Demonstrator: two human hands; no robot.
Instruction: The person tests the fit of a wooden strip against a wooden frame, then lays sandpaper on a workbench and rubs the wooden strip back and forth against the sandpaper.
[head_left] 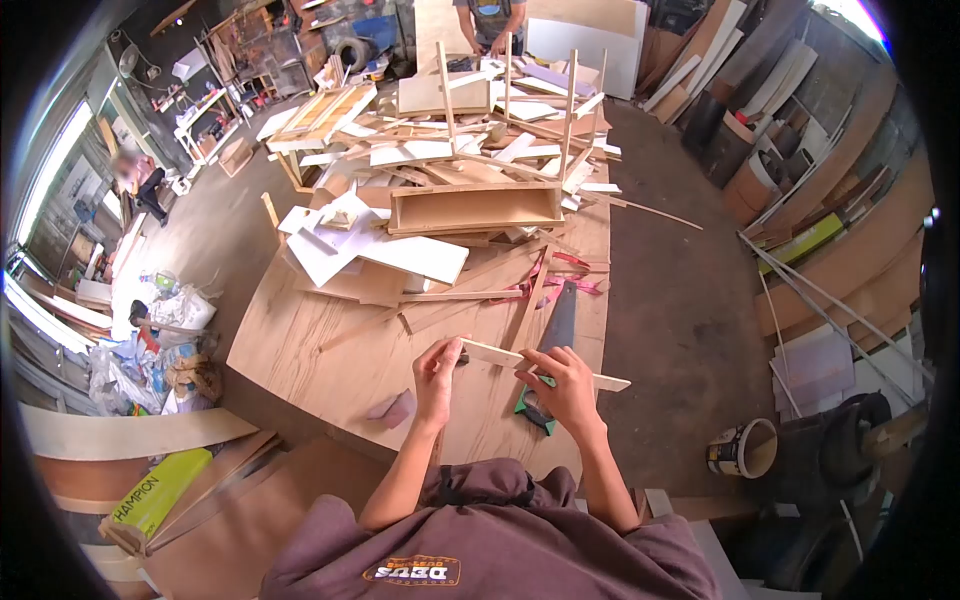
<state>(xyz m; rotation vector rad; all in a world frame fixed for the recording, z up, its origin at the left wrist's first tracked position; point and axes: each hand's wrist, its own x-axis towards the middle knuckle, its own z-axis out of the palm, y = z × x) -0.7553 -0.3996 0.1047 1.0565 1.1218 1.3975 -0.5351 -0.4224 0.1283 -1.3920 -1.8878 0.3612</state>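
A narrow pale wooden strip [490, 353] is held up above the front of the plywood table [300, 345]. My left hand [436, 380] pinches its left end, and my right hand [566, 385] grips it nearer the right end, which juts out past the fingers. Below my right hand lies a handsaw, its dark blade [562, 318] pointing away and its green handle [536, 408] close to me. A small dark piece by my left fingertips is too small to make out. To the left of my left wrist rests a folded purplish piece, perhaps sandpaper [393, 408].
Scrap boards pile up across the table's far half, with an open wooden box [477, 210] and upright sticks. Pink ribbon [570, 262] lies near the saw. A person [490, 25] stands behind the pile; another sits far left. A bucket [742, 450] stands at right.
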